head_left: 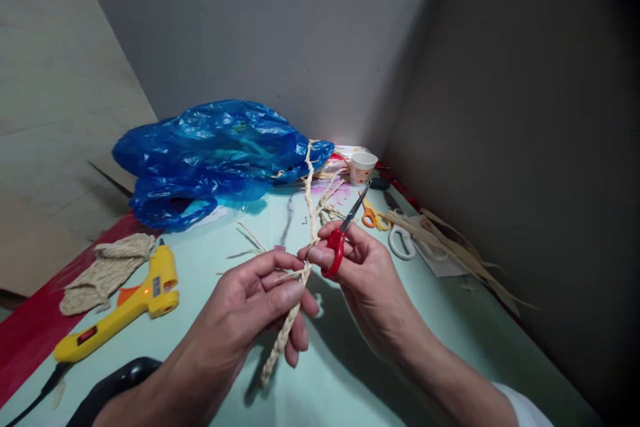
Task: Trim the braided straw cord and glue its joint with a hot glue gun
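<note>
A pale braided straw cord [285, 340] runs upright between my hands, its upper end rising toward the blue bag and its lower end hanging near the table. My left hand [260, 300] pinches the braid between thumb and fingers, where a thin loose strand sticks out to the left. With thumb and forefinger, my right hand [363, 263] pinches the braid just above. Red-handled scissors [337, 247] also sit in my right hand, their blades pointing up and away from the braid.
At left lie a yellow glue gun [150, 287] and a woven straw piece [107, 273]. Behind is a blue plastic bag [215, 140]. Toward the right are a paper cup [363, 168], orange scissors [373, 215], white-handled scissors [401, 243] and long dry strips [455, 247] near the wall.
</note>
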Available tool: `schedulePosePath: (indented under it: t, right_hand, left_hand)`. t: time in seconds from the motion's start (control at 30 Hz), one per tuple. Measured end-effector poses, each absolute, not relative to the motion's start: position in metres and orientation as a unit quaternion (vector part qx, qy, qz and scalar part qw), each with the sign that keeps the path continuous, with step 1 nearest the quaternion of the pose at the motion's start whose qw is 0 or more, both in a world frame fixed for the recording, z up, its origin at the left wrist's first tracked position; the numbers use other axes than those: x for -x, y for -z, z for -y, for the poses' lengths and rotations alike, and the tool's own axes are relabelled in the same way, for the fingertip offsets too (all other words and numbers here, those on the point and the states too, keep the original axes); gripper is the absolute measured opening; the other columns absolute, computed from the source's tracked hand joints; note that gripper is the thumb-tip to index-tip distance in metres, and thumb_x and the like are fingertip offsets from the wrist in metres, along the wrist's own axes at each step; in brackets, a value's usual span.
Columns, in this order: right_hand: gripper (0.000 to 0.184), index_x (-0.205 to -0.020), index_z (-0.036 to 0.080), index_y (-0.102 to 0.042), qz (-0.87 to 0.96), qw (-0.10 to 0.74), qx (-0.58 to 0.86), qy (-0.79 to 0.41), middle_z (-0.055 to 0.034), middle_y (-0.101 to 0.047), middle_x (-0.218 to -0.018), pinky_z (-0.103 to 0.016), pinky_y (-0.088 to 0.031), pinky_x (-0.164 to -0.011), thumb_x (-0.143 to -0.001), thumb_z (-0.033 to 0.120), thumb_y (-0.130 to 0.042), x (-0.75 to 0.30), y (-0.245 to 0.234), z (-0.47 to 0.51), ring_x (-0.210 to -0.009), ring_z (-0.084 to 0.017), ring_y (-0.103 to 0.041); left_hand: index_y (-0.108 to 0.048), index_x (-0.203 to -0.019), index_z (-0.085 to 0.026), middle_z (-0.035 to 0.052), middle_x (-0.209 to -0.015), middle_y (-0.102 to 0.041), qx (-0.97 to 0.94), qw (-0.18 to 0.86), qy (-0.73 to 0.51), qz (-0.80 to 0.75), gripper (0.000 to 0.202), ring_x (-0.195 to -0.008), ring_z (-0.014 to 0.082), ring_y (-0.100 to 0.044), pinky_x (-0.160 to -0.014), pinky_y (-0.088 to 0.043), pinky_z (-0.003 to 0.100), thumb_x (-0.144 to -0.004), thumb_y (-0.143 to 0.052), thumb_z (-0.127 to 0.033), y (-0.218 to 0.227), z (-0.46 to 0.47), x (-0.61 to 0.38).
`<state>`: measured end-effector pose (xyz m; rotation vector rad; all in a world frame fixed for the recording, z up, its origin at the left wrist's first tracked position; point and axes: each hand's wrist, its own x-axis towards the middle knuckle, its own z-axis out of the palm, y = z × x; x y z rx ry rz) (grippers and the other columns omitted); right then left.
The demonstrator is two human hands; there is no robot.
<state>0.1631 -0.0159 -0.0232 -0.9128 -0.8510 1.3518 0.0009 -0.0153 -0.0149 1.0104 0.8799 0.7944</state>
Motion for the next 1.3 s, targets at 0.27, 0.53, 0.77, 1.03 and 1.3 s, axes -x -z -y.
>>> schedulePosePath:
  t: [0.27, 0.53, 0.77, 1.03, 1.3]
  right_hand:
    - [0.029, -0.086, 0.024, -0.062, 0.377, 0.605, 0.373, -0.594, 0.006, -0.065, -0.068, -0.026, -0.047, -0.072, -0.07, 0.026, -0.086, -0.162, 0.029, 0.015, -0.065, -0.012, -0.061]
    - [0.034, -0.079, 0.023, -0.062, 0.385, 0.614, 0.402, -0.559, 0.0058, -0.066, -0.069, -0.022, -0.049, -0.064, -0.063, 0.025, -0.091, -0.157, 0.023, 0.016, -0.062, -0.01, -0.061]
    - [0.031, -0.083, 0.022, -0.06, 0.424, 0.607, 0.415, -0.528, 0.0057, -0.068, -0.071, -0.02, -0.048, -0.065, -0.069, 0.028, -0.088, -0.158, 0.021, 0.018, -0.067, -0.01, -0.063]
    - [0.029, -0.084, 0.018, -0.06, 0.518, 0.468, 0.389, -0.601, 0.0028, -0.063, -0.063, -0.02, -0.04, -0.059, -0.086, 0.045, -0.071, -0.174, 0.004, 0.03, -0.059, -0.009, -0.06]
    - [0.051, -0.081, 0.016, -0.059, 0.443, 0.32, 0.395, -0.739, 0.0017, -0.055, -0.059, -0.019, -0.026, -0.049, -0.076, 0.066, -0.069, -0.166, -0.006, 0.054, -0.049, -0.006, -0.04]
  left_hand:
    - [-0.068, -0.074, -0.019, 0.0011, -0.05, -0.069, -0.512, 0.641, -0.371, -0.435, 0.031, -0.039, 0.0149, -0.061, -0.04, -0.05, 0.023, -0.071, -0.078, -0.049, 0.009, 0.008, -0.002]
    - [-0.057, -0.079, -0.023, -0.0035, -0.066, -0.069, -0.488, 0.655, -0.382, -0.432, 0.035, -0.028, 0.0054, -0.047, -0.029, -0.033, 0.016, -0.077, -0.071, -0.054, 0.014, 0.009, -0.005]
    - [-0.055, -0.084, -0.023, -0.0054, -0.058, -0.059, -0.578, 0.515, -0.437, -0.459, 0.025, -0.038, 0.0046, -0.034, -0.035, -0.023, 0.014, -0.095, -0.054, -0.045, 0.018, 0.021, -0.004]
    - [-0.049, -0.089, -0.026, -0.0063, -0.061, -0.055, -0.647, 0.372, -0.464, -0.478, 0.02, -0.051, 0.0107, -0.051, -0.045, -0.037, 0.019, -0.102, -0.042, -0.04, 0.028, 0.013, 0.005]
    - [-0.044, -0.089, -0.027, -0.0065, -0.063, -0.052, -0.644, 0.34, -0.482, -0.487, 0.018, -0.055, 0.0137, -0.053, -0.052, -0.043, 0.025, -0.103, -0.037, -0.037, 0.031, 0.006, 0.005]
